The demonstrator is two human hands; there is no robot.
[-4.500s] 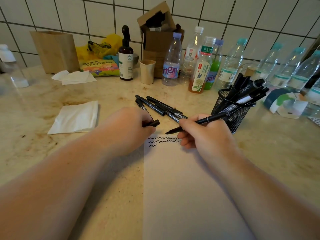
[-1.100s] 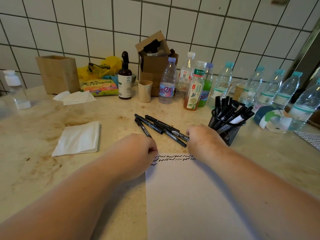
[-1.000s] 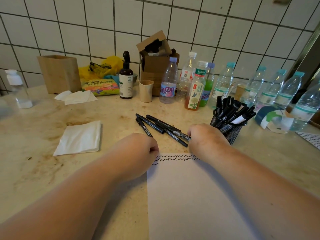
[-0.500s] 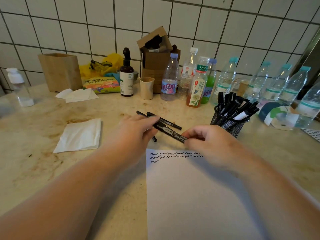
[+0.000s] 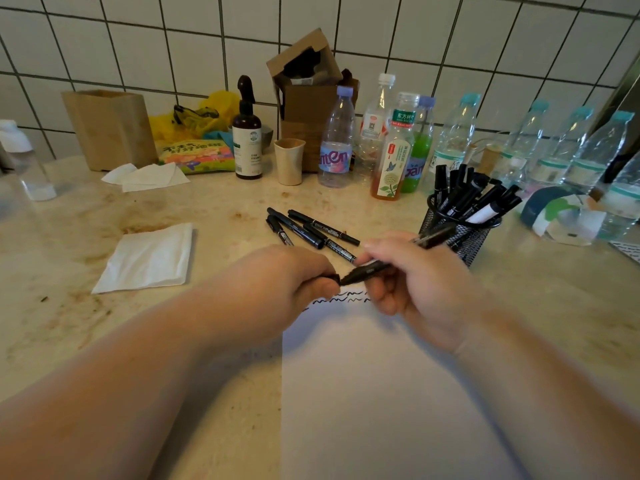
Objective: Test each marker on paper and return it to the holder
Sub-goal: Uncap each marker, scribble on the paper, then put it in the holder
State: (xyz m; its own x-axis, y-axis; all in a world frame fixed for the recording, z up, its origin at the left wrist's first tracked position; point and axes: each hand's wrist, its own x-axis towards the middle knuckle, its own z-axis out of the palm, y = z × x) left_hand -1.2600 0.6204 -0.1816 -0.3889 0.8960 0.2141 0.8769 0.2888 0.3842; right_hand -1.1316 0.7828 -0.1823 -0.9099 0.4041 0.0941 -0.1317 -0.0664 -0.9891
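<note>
The right hand (image 5: pixel 420 285) pinches a black marker (image 5: pixel 388 259) above the paper's (image 5: pixel 381 393) scribbled top edge; the left hand's (image 5: pixel 291 282) grip pinches its cap end (image 5: pixel 334 277). The holder (image 5: pixel 460 233) stands just beyond.

Worktop (image 5: pixel 519 306): beige stone, brown-stained at left, set against a white tiled wall.

Directly on it:
- white paper sheet (image 5: pixel 381 393), near edge, black squiggles along its top
- 4 loose black markers (image 5: pixel 311 230), beyond the sheet
- black mesh holder (image 5: pixel 460 233) filled with markers, right
- folded white napkin (image 5: pixel 149 258), left
- crumpled tissues (image 5: pixel 149 174), back left
- wooden box (image 5: pixel 110 129)
- brown spray bottle (image 5: pixel 247 147)
- beige cup (image 5: pixel 289 161)
- cardboard carton (image 5: pixel 308 98)
- row of plastic drink bottles (image 5: pixel 453 140) along the wall
</note>
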